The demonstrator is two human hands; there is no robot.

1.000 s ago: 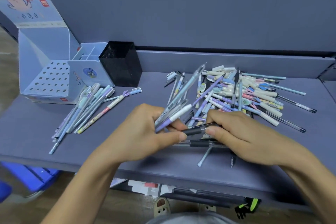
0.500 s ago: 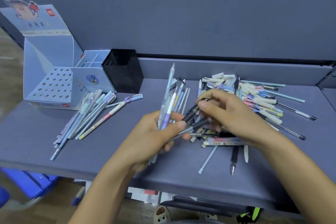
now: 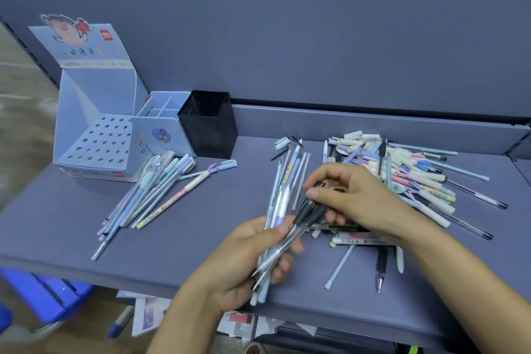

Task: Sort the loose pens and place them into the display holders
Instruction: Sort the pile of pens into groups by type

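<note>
My left hand (image 3: 247, 261) grips a bundle of pens (image 3: 283, 195) that stands nearly upright, tips down. My right hand (image 3: 359, 198) pinches the top of a black-gripped clear pen (image 3: 304, 218) that lies across the bundle and into my left hand. A big heap of loose pens (image 3: 408, 175) lies on the shelf to the right. A sorted row of pastel pens (image 3: 152, 192) lies at the left. Behind it stand a blue cardboard display holder with holes (image 3: 97, 141), a small blue divided holder (image 3: 161, 135) and a black mesh cup (image 3: 209, 123).
The grey shelf (image 3: 57, 224) has a raised back lip and a front edge close to my wrists. A few stray pens (image 3: 382, 264) lie near that edge. A blue stool (image 3: 43, 296) and papers show on the floor below.
My left hand has turned the bundle more upright and drawn it nearer. My right hand has brought the black-gripped pen from the heap into the bundle.
</note>
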